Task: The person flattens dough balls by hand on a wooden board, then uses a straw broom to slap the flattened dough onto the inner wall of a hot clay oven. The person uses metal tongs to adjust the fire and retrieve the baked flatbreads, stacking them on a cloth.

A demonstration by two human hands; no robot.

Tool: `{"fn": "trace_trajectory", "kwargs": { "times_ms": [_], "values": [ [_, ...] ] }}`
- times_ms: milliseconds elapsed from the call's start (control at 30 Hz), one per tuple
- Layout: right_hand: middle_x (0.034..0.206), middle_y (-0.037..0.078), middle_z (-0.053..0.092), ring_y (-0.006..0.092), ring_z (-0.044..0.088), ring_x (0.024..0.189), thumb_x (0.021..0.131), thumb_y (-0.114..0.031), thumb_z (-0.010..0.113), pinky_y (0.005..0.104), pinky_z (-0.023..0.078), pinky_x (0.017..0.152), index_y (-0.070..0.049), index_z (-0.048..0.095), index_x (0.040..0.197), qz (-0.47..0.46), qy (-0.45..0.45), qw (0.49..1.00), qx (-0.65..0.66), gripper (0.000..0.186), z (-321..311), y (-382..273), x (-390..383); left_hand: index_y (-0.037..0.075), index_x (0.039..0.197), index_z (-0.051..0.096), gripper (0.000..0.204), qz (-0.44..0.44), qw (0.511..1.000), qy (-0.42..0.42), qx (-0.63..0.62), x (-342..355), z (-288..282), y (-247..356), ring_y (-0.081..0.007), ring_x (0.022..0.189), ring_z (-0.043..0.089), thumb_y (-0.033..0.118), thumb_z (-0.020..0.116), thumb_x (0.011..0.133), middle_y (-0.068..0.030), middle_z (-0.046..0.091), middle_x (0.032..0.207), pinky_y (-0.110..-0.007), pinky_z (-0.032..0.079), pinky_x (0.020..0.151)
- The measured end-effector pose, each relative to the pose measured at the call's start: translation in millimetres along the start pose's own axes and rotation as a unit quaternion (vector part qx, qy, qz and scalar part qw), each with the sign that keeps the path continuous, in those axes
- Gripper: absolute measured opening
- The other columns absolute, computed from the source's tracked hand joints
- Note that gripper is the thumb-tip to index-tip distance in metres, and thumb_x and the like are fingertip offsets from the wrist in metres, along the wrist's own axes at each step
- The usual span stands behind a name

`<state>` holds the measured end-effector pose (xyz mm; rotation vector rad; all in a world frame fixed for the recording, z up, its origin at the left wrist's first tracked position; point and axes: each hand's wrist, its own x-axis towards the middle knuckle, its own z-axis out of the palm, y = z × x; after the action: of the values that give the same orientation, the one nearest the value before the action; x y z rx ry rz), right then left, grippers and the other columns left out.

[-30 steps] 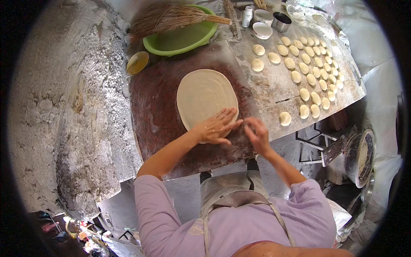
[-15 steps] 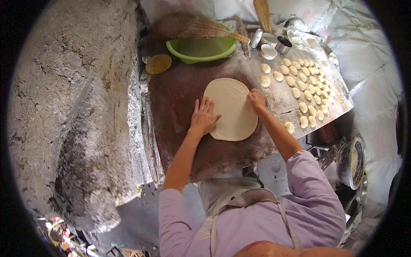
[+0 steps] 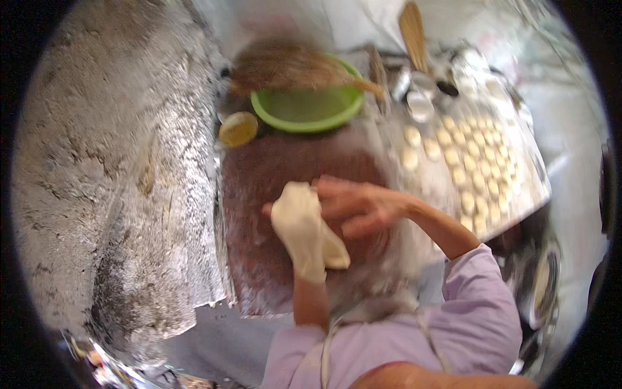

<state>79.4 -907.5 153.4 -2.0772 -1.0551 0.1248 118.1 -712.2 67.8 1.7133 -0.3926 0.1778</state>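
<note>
A thin sheet of pale dough (image 3: 299, 227) hangs draped over my left hand (image 3: 267, 209) and wrist, raised above the reddish-brown work board (image 3: 253, 266). Only a bit of that hand shows past the dough's left edge; its other fingers are hidden beneath. One flap of the sheet dangles to the right. Close beside the dough's upper right side is my right hand (image 3: 356, 204), blurred by motion, its fingers stretched out and apart. Whether its fingertips touch the dough I cannot tell.
Many small dough rounds (image 3: 479, 170) lie on a floured board at the right. A green basin (image 3: 304, 113) with a straw brush (image 3: 285, 68) across it stands at the back, a yellow-filled dish (image 3: 238, 129) to its left. A rough clay surface (image 3: 149, 162) borders the left side.
The dough sheet lay flat on the board with both hands on it; now it is lifted and draped over my left hand. My right hand has moved left and nearer.
</note>
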Motion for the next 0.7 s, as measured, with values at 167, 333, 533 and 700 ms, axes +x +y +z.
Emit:
{"fn": "trace_trajectory", "kwargs": {
  "times_ms": [167,333,533,700],
  "values": [
    [0.120,0.019,0.045,0.0337,0.041,0.114,0.068,-0.029,0.063,0.0444,0.036,0.091,-0.010,0.050,0.116,0.406,0.268,0.719,-0.496,0.053,-108,202,-4,0.002,0.108,0.042,0.053,-0.098,0.955,0.122,-0.251,-24,-27,105,-0.0169,0.095,0.047,0.050,0.030,0.089,-0.0057,0.050,0.102,-0.029,0.035,0.088],
    [0.078,0.013,0.059,0.0270,0.058,0.076,0.075,-0.027,0.059,0.0405,0.047,0.065,-0.015,0.063,0.089,0.522,0.248,0.785,-0.224,0.019,-131,287,-6,0.002,0.113,0.043,0.054,-0.059,0.773,0.098,-0.624,-15,-62,152,-0.0200,0.101,0.047,0.050,0.034,0.088,-0.0096,0.050,0.109,-0.036,0.034,0.092],
    [0.055,0.005,0.048,0.0158,0.046,0.044,0.076,-0.018,0.055,0.0288,0.040,0.041,-0.003,0.059,0.078,0.521,0.186,0.832,0.053,0.015,-67,179,-60,0.005,0.130,0.031,0.060,0.070,0.797,0.197,-0.566,18,-75,127,-0.0200,0.123,0.032,0.046,0.040,0.087,-0.0073,0.038,0.131,-0.032,0.025,0.102],
    [0.058,0.013,0.052,0.0280,0.055,0.055,0.064,-0.014,0.065,0.0357,0.043,0.049,-0.003,0.052,0.081,0.533,0.336,0.761,-0.155,0.025,117,-18,-156,-0.001,0.131,0.024,0.062,0.088,0.954,0.220,-0.182,61,-46,101,-0.0244,0.126,0.024,0.045,0.030,0.091,-0.0158,0.026,0.136,-0.033,0.017,0.104]
  ]
}}
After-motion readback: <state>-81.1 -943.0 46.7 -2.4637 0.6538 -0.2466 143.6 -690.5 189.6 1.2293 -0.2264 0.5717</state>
